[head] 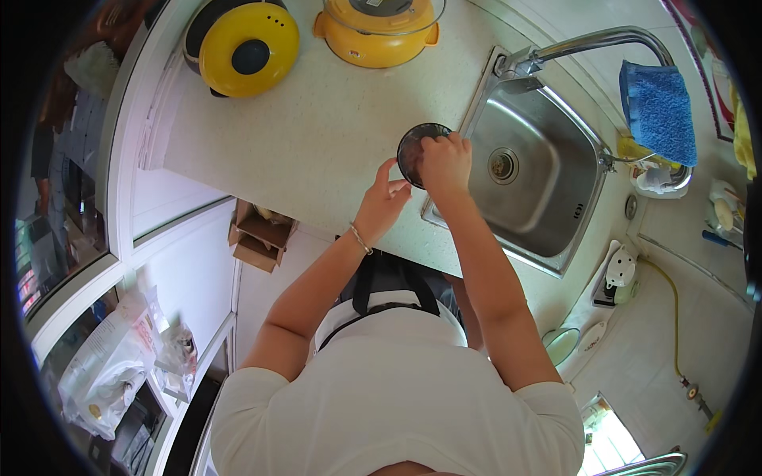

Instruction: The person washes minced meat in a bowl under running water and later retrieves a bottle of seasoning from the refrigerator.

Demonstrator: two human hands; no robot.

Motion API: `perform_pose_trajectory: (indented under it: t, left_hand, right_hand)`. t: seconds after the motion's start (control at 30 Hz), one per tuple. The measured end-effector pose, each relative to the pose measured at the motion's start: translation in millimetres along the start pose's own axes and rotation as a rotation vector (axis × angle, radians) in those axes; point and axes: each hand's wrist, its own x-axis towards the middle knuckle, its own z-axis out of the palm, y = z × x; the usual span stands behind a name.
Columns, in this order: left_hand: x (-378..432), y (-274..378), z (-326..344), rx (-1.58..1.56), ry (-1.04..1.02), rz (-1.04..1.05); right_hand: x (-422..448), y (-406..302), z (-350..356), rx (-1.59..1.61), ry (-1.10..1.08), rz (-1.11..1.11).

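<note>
A dark-rimmed, see-through bowl (412, 156) stands on the pale countertop (297, 149), just left of the steel sink. My right hand (447, 163) reaches over its right side, with the fingers down inside; whether they hold anything there is hidden. At the bowl's lower left is my left hand (386, 199), thumb and fingers apart, the fingertips at or close to the rim. A bracelet (361, 238) circles my left wrist.
The sink (536, 172) lies to the right, under a chrome faucet (601, 38) with a blue towel (658, 113) over it. Farther back stand a yellow pan lid (217, 59) and an orange pot (375, 50) with a glass lid. A cardboard box (259, 238) is below the counter's left edge.
</note>
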Motion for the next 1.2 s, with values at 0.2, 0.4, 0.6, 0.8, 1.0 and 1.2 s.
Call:
perform_pose_trajectory:
  t: [0.2, 0.4, 0.6, 0.8, 1.0, 1.2]
  left_hand:
    - [1.7, -2.0, 0.9, -0.023, 0.039, 0.043]
    - [3.4, -8.2, -2.2, -0.007, 0.043, 0.065]
    - [5.6, -3.5, -5.7, 0.061, 0.036, 0.037]
    - [6.8, -6.1, -5.0, 0.013, 0.026, 0.051]
    - [7.7, -6.5, -4.1, 0.036, 0.034, 0.053]
    - [29.4, -3.6, -20.7, 0.165, 0.041, 0.056]
  right_hand:
    - [3.5, 3.0, -21.7, 0.112, -0.073, 0.048]
    - [-1.4, 17.1, -39.6, 0.146, 0.076, 0.019]
    - [-10.8, 0.7, -33.5, 0.076, -0.017, -0.069]
    - [-6.9, -5.5, -12.1, 0.04, -0.014, -0.041]
    - [-2.4, -3.5, -13.8, 0.076, -0.091, 0.054]
    - [-17.2, 12.4, -36.3, 0.262, 0.085, 0.129]
